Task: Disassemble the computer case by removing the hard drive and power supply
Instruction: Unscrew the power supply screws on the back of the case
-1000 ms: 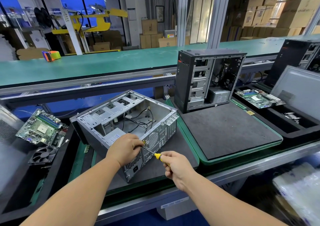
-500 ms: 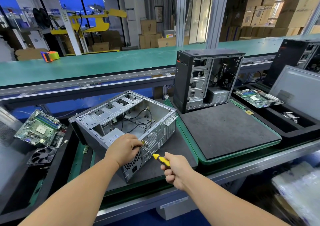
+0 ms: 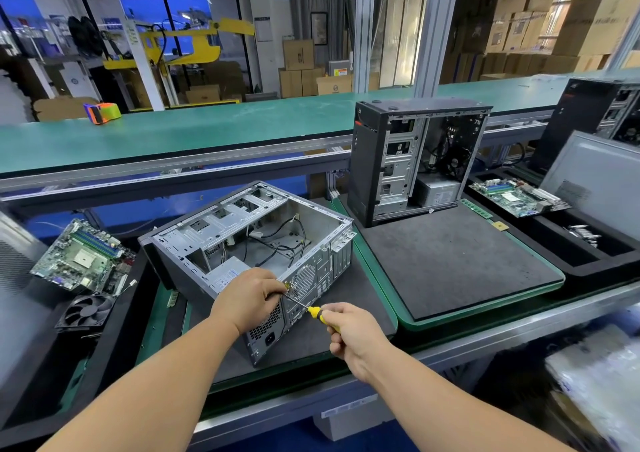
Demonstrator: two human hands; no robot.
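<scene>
An open silver computer case (image 3: 221,229) lies on its side on a dark foam mat (image 3: 311,340), rear panel toward me. The grey power supply (image 3: 225,273) sits in its near corner, with loose black cables (image 3: 277,243) behind it. My left hand (image 3: 249,295) rests on the case's near top edge above the power supply, fingers curled over the rim. My right hand (image 3: 349,337) grips a yellow-handled screwdriver (image 3: 313,311), whose tip points at the rear panel just under my left fingers. No hard drive is visible.
A second black case (image 3: 415,160) stands upright on a large foam mat (image 3: 450,261) to the right. Left tray holds a motherboard (image 3: 81,257) and a fan (image 3: 86,313). Right tray holds another motherboard (image 3: 516,197), screws (image 3: 581,235), a grey panel (image 3: 599,177). A green conveyor (image 3: 207,129) runs behind.
My right hand has shifted slightly with the screwdriver, its tip staying at the rear panel by my left fingers. The left hand and the case have hardly moved.
</scene>
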